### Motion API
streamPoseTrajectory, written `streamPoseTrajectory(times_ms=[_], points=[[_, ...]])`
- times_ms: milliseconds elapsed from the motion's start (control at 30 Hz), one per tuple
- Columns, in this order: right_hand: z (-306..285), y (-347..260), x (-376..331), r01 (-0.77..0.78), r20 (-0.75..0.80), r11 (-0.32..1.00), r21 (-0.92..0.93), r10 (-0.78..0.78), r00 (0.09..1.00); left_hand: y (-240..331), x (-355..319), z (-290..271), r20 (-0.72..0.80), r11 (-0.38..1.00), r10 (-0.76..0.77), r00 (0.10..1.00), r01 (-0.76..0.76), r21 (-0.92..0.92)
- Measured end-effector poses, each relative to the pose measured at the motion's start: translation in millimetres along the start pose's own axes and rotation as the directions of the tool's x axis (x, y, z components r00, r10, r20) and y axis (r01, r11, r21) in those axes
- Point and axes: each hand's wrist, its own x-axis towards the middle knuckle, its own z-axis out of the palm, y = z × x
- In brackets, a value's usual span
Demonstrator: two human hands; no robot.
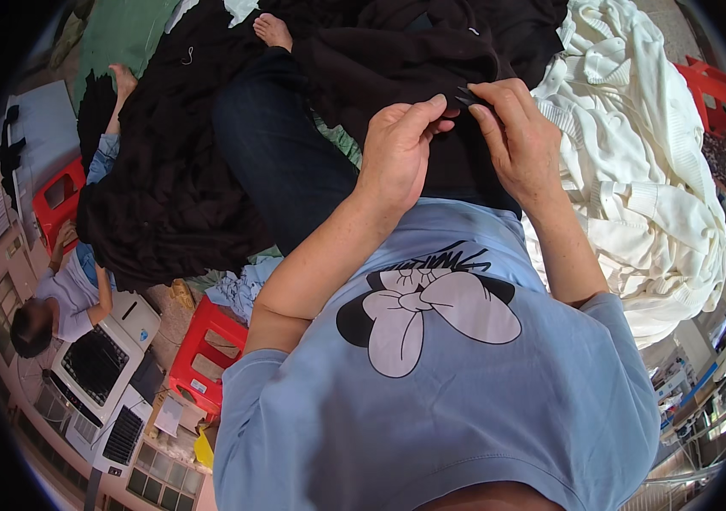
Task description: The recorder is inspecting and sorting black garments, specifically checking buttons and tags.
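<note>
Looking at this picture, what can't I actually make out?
Head view:
- Small dark pointed thing: its full shape; the right hand covers part of it.
- Left hand: whether it pinches anything; its own thumb and the dark cloth obscure this.
- White cloth pile: its far end; the top edge cuts it off.
- Clutter by the right rim: too small and bent.

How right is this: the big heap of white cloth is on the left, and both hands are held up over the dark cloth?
One thing is wrong: the heap of white cloth is on the right, as the head view shows. The left hand and right hand are indeed held up over the dark cloth.
</note>
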Motion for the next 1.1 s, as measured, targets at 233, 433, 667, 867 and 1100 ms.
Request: streamPoseTrajectory(times_ms=[233, 433, 667, 867, 1100], points=[[3, -4, 2, -0.038, -0.037, 0.995, 0.090, 0.041, 0.998, -2, 1, -2, 0.024, 1.000, -0.017, 1.000, 0.017, -0.001], [10, 6, 4, 0.078, -0.023, 0.995, 0.057, -0.077, 0.997, -4, 2, -2, -0.021, 0.999, -0.043, 0.999, 0.042, -0.008], [11, 20, 4, -0.075, -0.099, 0.970, 0.231, 0.100, 0.990, -6, 1, -3, -0.035, 0.999, -0.038, 0.999, 0.039, 0.024], [-3, 14, 10, 0.050, 0.023, 0.977, 0.209, -0.056, 0.998, -2, -1, 3, -0.034, 0.996, -0.037, 0.999, 0.040, 0.079], [-7, 14, 17, 0.334, 0.111, 0.939, -0.087, -0.324, 0.940, -4, 1, -2, -0.060, 0.989, -0.044, 0.997, 0.052, 0.138]])
